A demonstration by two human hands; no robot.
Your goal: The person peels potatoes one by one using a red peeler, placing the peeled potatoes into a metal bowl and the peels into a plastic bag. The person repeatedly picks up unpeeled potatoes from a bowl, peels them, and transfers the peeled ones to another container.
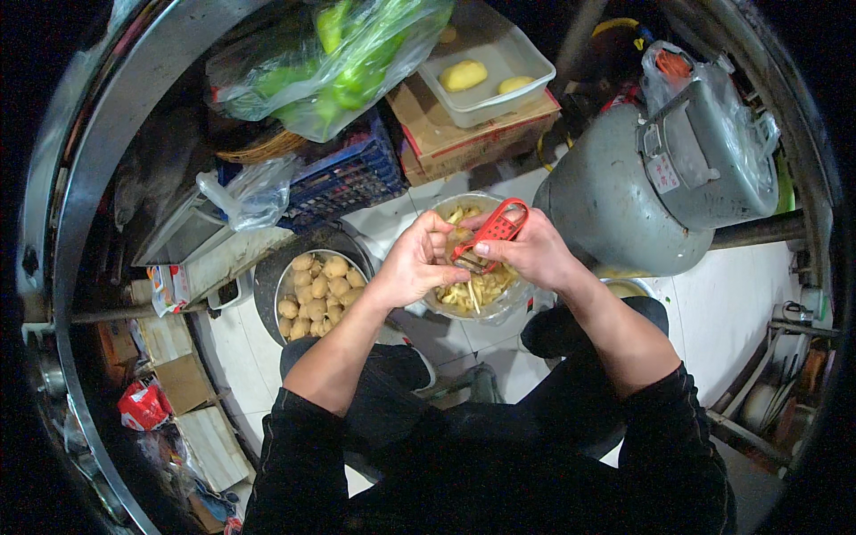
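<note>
My right hand (pixel 535 247) grips a red vegetable peeler (pixel 500 226), its metal blade turned toward my left hand. Between the fingers of my left hand (pixel 422 257) is a potato (pixel 459 242), mostly hidden by the fingers and the peeler. A pale strip of peel (pixel 475 295) hangs below the blade. Both hands are above a round bin lined with clear plastic (pixel 513 306), which holds a heap of potato peelings (pixel 483 290). Left of my left forearm, a round container of unpeeled potatoes (pixel 321 294) stands on the floor.
Ahead, two peeled potatoes (pixel 463 75) lie in a white plastic tub (pixel 491 107) on a cardboard box (pixel 455 148). Beside it are a blue crate (pixel 348 177) and a bag of green vegetables (pixel 348 73). A grey gas cylinder (pixel 615 187) stands close on the right.
</note>
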